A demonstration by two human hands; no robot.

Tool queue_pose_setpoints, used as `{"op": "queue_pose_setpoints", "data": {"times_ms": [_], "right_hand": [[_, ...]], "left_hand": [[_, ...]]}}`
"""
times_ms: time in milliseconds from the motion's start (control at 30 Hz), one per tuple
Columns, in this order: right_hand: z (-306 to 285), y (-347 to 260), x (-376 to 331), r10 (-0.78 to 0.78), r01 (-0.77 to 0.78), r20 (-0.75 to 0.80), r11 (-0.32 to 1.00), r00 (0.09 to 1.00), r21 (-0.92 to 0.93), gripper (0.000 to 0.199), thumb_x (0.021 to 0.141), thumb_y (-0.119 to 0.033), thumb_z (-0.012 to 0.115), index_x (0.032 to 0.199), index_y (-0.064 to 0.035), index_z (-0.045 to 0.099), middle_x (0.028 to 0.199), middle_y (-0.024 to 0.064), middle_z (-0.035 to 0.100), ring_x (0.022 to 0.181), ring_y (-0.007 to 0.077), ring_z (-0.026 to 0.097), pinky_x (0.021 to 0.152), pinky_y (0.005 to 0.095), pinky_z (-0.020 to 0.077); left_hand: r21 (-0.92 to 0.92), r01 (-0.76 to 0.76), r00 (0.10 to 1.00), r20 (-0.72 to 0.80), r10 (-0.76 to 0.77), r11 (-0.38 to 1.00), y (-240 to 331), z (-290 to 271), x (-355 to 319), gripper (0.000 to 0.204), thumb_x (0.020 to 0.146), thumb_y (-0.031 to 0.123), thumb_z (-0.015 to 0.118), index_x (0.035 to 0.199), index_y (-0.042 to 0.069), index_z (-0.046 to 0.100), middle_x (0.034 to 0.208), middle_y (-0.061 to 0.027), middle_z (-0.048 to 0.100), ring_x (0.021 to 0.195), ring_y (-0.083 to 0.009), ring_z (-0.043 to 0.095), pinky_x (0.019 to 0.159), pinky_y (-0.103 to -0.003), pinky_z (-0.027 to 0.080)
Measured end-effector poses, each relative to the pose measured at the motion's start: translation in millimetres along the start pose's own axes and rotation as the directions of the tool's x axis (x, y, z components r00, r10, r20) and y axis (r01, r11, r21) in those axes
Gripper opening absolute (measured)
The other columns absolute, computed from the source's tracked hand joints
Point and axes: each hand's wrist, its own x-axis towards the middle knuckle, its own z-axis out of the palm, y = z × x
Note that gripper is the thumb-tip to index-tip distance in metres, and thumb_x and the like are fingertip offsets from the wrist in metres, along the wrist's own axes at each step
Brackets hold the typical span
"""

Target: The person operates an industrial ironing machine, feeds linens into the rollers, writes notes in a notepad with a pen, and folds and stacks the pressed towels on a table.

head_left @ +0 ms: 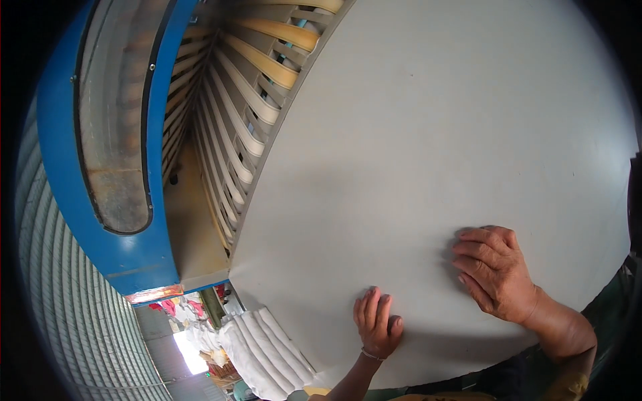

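- left hand [376, 325] — flat, fingers spread, holding nothing, pressed on white sheet [428, 167]
- right hand [493, 271] — open palm down on sheet, near its lower edge
- folded white cloths [264, 351] stacked lower left, beside blue machine [67, 200]

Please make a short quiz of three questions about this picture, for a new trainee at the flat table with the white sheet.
1. True or false: both hands lie flat on the white sheet.
2. Which hand is nearer to the stack of folded white cloths? A) left hand B) right hand
3. What colour is the frame of the big machine on the left?

Key
1. True: the left hand and the right hand both press on the sheet, fingers spread, holding nothing.
2. A.
3. Blue.
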Motion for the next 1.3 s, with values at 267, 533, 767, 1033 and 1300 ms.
{"op": "queue_pose_setpoints", "data": {"times_ms": [267, 533, 767, 1033, 1300], "right_hand": [[0, -5, 0, 0.031, -0.031, 0.014, 0.999, 0.999, -0.008, 0.02, 0.064, -0.004, 0.066, 0.083, -0.0017, 0.059, 0.094, 0.0078, 0.055, 0.098, 0.0253, 0.051, 0.079, 0.0375, 0.0354], [-4, -2, -2, 0.033, -0.033, 0.015, 0.999, 0.999, -0.002, 0.021, 0.066, -0.005, 0.066, 0.085, -0.0019, 0.059, 0.095, 0.0073, 0.055, 0.098, 0.0251, 0.05, 0.079, 0.0371, 0.035], [-8, -6, 0, 0.0, -0.001, -0.019, 1.0, 1.0, -0.019, 0.021, 0.066, -0.004, 0.066, 0.086, -0.0033, 0.06, 0.096, 0.0061, 0.056, 0.098, 0.0227, 0.05, 0.079, 0.0358, 0.0356], [1, -19, 3, -0.007, 0.001, -0.032, 0.984, 0.999, -0.176, 0.03, 0.067, 0.0, 0.061, 0.096, -0.0048, 0.053, 0.11, 0.0089, 0.05, 0.107, 0.0269, 0.046, 0.08, 0.0385, 0.0362], [16, -25, -1, -0.086, 0.073, -0.011, 0.904, 0.996, -0.421, 0.028, 0.073, -0.004, 0.055, 0.1, -0.0088, 0.049, 0.116, 0.0086, 0.046, 0.112, 0.0285, 0.042, 0.084, 0.0413, 0.0356]], "left_hand": [[-0.016, 0.004, 1.0, -0.014, -0.004, 1.0, -2, 0, -3, 0.041, 0.08, 0.021, 0.045, 0.109, -0.008, 0.049, 0.124, -0.024, 0.041, 0.114, -0.0376, 0.039, 0.096, -0.05, 0.027], [-0.002, 0.029, 0.999, -0.042, -0.029, 1.0, 1, 2, 0, 0.041, 0.08, 0.025, 0.046, 0.11, -0.001, 0.052, 0.124, -0.019, 0.044, 0.114, -0.0328, 0.041, 0.094, -0.048, 0.03], [-0.03, 0.009, 0.999, -0.048, -0.011, 1.0, 6, -7, 3, 0.043, 0.079, 0.024, 0.045, 0.109, -0.007, 0.05, 0.124, -0.0235, 0.041, 0.114, -0.0375, 0.038, 0.096, -0.049, 0.026], [-0.09, 0.014, 0.989, -0.143, -0.027, 0.996, 2, -15, 1, 0.04, 0.08, 0.023, 0.047, 0.116, 0.004, 0.049, 0.129, -0.0128, 0.041, 0.116, -0.0282, 0.039, 0.096, -0.047, 0.027], [-0.097, -0.002, 0.989, -0.145, -0.012, 0.995, -6, -18, -13, 0.04, 0.085, 0.028, 0.042, 0.121, 0.01, 0.044, 0.132, -0.0084, 0.037, 0.121, -0.0244, 0.033, 0.099, -0.046, 0.024]]}}
